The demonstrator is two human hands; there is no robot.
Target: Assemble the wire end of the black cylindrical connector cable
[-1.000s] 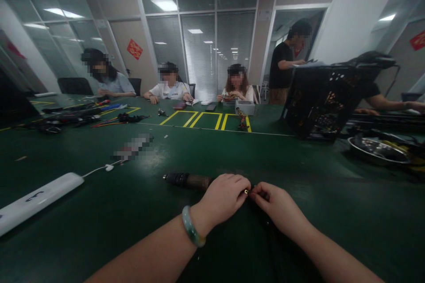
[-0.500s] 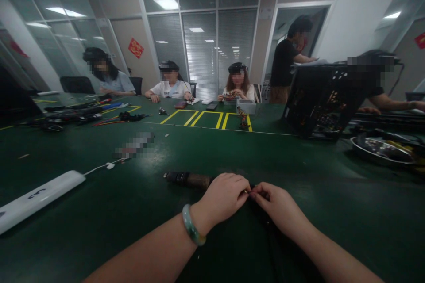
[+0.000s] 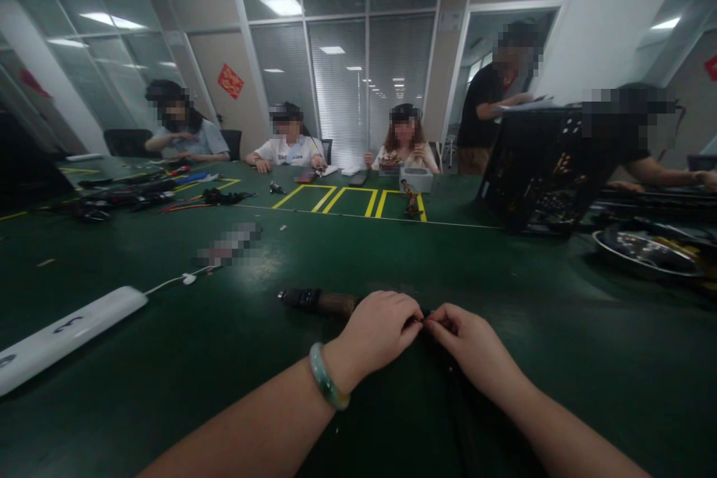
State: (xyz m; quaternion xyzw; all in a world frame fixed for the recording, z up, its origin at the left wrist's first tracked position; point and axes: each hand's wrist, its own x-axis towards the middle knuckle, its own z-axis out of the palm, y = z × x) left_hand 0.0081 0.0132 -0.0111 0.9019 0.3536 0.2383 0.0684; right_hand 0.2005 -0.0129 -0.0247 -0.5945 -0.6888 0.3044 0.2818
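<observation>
My left hand (image 3: 381,328), with a green bangle (image 3: 326,377) at the wrist, is closed, its thumb and fingertips pinched together. My right hand (image 3: 467,347) pinches in the same way, its fingertips almost meeting the left ones. Whatever lies between them is too small and dark to make out. A dark rod-like tool (image 3: 330,302) with a silvery tip, a black collar and a brown section lies on the green table (image 3: 224,366). Its right part disappears behind my left hand. Dark, indistinct material shows below my right hand.
A white power strip (image 3: 72,332) lies at the left, near dark cables (image 3: 123,194). At the right stand a black computer case (image 3: 532,172) and a metal bowl (image 3: 644,250). A grey box (image 3: 417,179) is across the table, where several people sit.
Both hands stay nearly in place, their pinched fingertips shifting only slightly. Across the table, a seated person raises a hand, and the standing person leans toward the computer case.
</observation>
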